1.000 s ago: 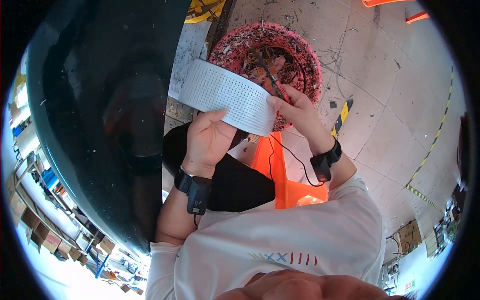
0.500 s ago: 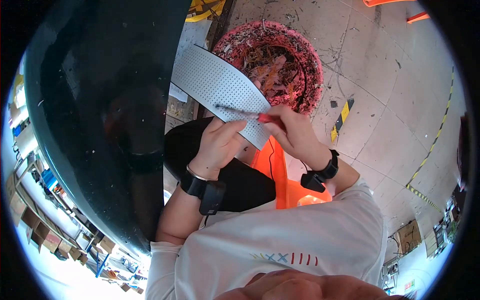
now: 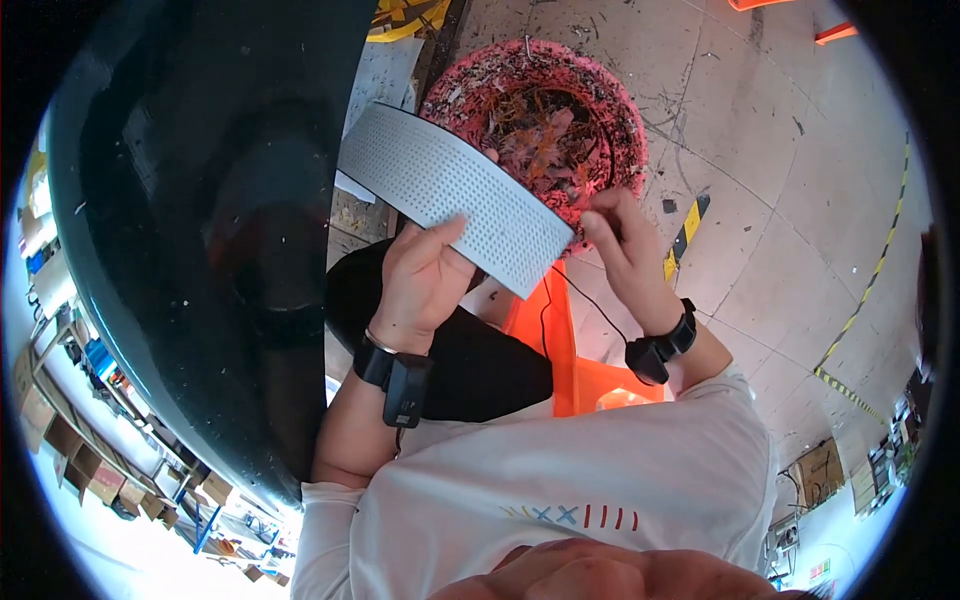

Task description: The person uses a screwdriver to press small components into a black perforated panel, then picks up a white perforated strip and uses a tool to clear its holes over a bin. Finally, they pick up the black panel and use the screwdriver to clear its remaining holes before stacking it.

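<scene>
A long white panel [image 3: 455, 190], dotted with rows of small holes and edged in dark, slants across the space before me. My left hand [image 3: 425, 275] grips its near long edge, with the thumb on the top face and the fingers underneath. Past the panel's right end, my right hand [image 3: 628, 245] is closed in a pinch, apart from the holes. The thin red-handled tool seen in its fingers earlier barely shows now, as its red blends with the tub behind. Under the panel's far edge stands a round red tub [image 3: 625, 120], its rim crusted with dark scraps.
A large dark, glossy surface [image 3: 200, 200] fills the left side. Orange plastic [image 3: 575, 360] lies by my lap, with a thin black cable near it. Yellow-black tape [image 3: 686, 238] marks the tiled floor [image 3: 760, 150]. Shelves with boxes [image 3: 90, 465] stand at the lower left.
My right hand has moved right, off the panel's face to beyond its end. The left hand has shifted slightly left, and the panel has turned a little and shows more of its right end.
</scene>
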`<state>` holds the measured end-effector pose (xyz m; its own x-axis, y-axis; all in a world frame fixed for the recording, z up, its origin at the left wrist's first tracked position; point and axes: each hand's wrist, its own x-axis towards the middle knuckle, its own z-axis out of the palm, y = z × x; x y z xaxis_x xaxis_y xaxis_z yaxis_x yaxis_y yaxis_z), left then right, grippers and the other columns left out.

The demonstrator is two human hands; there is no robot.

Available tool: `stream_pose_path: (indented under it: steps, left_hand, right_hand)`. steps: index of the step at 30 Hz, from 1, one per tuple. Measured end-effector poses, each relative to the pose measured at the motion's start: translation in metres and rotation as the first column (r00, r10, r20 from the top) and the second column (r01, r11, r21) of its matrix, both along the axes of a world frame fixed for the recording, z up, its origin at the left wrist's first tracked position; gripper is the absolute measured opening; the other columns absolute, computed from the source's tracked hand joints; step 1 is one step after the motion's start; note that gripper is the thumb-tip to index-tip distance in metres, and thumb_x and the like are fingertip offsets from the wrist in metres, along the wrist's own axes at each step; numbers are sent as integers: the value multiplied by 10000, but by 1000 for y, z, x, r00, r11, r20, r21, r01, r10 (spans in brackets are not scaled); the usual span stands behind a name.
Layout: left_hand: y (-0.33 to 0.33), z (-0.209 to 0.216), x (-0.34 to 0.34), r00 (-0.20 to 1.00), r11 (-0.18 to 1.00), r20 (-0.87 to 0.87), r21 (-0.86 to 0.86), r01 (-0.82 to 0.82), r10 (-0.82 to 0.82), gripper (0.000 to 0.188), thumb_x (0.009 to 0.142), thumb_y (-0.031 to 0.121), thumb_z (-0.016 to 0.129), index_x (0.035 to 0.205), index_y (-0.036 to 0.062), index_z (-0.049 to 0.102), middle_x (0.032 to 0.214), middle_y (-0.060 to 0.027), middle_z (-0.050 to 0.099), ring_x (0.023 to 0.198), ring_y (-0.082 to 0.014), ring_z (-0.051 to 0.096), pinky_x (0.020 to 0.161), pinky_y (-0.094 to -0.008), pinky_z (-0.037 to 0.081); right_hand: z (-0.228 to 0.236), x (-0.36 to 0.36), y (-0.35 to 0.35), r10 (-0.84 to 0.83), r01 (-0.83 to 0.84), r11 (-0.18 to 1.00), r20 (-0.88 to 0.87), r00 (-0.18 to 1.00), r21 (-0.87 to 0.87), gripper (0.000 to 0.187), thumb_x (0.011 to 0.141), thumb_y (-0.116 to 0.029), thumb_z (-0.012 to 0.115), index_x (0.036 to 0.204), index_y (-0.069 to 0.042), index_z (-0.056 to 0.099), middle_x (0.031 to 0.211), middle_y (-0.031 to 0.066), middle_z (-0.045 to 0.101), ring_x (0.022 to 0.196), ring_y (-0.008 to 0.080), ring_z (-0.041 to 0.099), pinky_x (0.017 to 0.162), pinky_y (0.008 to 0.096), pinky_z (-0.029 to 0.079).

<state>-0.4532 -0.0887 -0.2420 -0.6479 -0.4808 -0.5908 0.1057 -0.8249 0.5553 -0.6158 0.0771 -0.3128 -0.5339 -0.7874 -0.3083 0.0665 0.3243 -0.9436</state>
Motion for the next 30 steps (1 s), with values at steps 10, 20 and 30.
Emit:
stream_pose_path:
  steps: [10, 20, 30]
  left_hand:
    - [2, 2, -2, 997, 997, 8, 20, -71, 71, 486, 1069, 233, 411, 1503, 69, 268, 1474, -154, 434, 1386, -303, 408, 1150, -511, 343]
    - [4, -3, -2, 987, 986, 42, -76, -151, 155, 446, 1071, 252, 396, 1486, 122, 295, 1471, -127, 424, 1378, -307, 417, 1142, -580, 335]
    - [1, -17, 7, 983, 975, 92, -174, -139, 157, 469, 1069, 284, 416, 1465, 54, 316, 1458, -150, 439, 1376, -306, 419, 1133, -543, 362]
  right_hand:
    - [-1, 18, 6, 291, -320, 939, -205, 935, -124, 196, 947, -137, 654, 1054, -3, 559, 880, 111, 612, 733, 200, 612, 661, 305, 480]
    - [4, 10, -1, 256, -317, 937, -331, 908, -145, 181, 967, -159, 637, 1029, -3, 568, 774, 67, 562, 688, 153, 573, 630, 293, 463]
    - [-65, -11, -20, 85, -61, 978, -115, 990, 200, 242, 1005, -255, 571, 1037, -17, 548, 704, 61, 569, 626, 164, 567, 586, 318, 454]
